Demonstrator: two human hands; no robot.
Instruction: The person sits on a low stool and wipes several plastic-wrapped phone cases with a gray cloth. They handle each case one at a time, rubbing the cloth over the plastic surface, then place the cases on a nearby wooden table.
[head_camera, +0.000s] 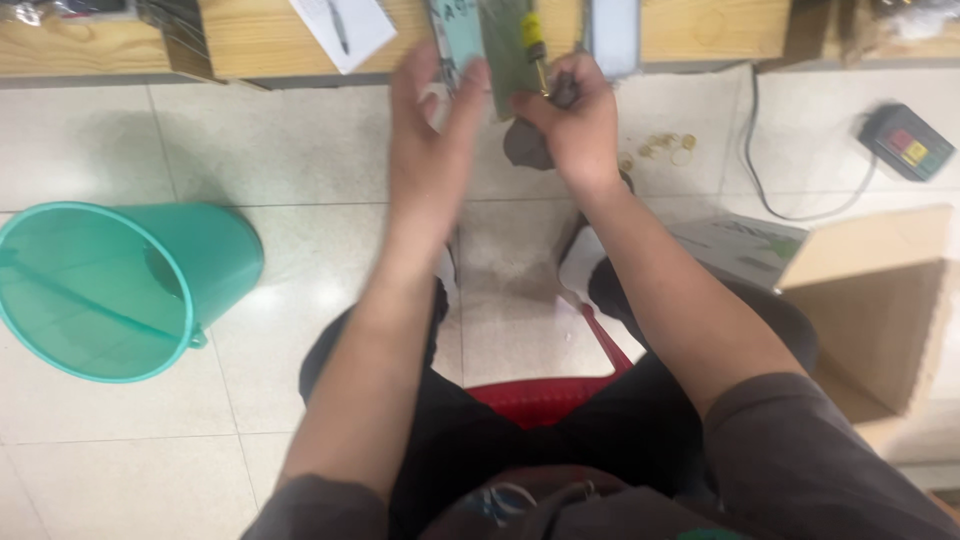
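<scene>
left hand (428, 140) fingers spread on green board (508, 50) | right hand (575, 120) fist gripping screwdriver (537, 45)

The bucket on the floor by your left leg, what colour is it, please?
The bucket is translucent teal green, seen in the head view.

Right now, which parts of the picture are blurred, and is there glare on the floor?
Head view: the left hand and the green board it touches are motion-blurred; the right hand is a little sharper; soft glare lies on the pale floor tiles; the green bucket looks fairly sharp.
</scene>
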